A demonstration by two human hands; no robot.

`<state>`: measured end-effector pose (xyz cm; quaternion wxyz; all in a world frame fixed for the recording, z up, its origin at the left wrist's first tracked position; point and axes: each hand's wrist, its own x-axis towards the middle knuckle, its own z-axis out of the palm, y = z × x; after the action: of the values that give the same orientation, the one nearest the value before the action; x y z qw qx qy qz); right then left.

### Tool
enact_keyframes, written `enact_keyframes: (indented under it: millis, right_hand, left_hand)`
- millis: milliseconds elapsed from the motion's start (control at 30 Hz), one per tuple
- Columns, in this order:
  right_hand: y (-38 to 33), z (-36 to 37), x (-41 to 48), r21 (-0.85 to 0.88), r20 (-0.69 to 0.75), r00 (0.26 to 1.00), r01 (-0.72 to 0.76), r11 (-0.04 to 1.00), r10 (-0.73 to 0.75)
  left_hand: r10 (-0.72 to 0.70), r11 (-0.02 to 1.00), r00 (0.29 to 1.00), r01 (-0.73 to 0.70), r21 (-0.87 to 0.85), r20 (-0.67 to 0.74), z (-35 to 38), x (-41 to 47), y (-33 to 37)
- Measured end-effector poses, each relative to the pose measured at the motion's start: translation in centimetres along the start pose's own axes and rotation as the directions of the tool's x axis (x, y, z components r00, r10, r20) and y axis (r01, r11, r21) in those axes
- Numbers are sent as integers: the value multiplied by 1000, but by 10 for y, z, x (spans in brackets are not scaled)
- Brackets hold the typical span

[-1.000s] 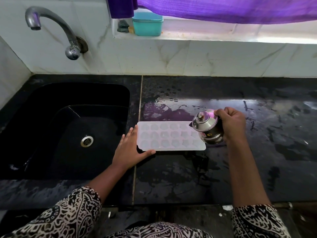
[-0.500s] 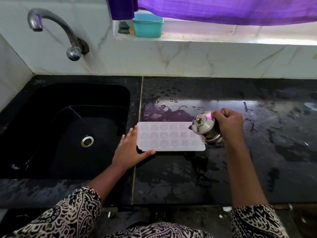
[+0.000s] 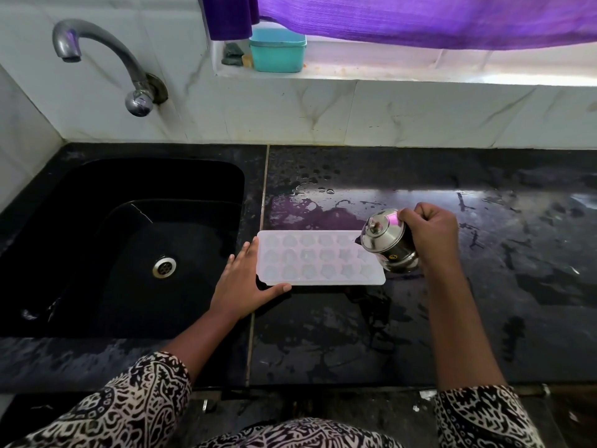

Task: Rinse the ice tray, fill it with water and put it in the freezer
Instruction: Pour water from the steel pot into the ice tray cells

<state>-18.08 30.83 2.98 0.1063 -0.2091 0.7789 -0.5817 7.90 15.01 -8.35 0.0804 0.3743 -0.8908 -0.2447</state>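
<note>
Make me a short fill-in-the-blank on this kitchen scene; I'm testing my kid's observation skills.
1. The ice tray lies on the black counter to the right of the ____.
2. The right hand tilts a lidded ____ pot over the tray.
3. The left hand steadies the tray's ____ end.
4. The box on the window ledge is ____.

Answers: sink; steel; left; teal

A home kitchen. A black sink [image 3: 129,247] sits at the left of a wet black stone counter [image 3: 452,318], with a curved tap [image 3: 103,53] on the white tiled wall [image 3: 323,114] beyond. On the far sill [image 3: 420,71] stands a teal tub [image 3: 277,51] under a purple curtain [image 3: 420,17].
</note>
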Motion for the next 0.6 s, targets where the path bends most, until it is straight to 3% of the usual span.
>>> enact_keyframes:
  millis: [600]
  right_hand:
    - [-1,-2,0,46,11,1000,6,999,-7]
  left_hand:
    - [-2,1000,1000,2,0,-6,1,0,-1]
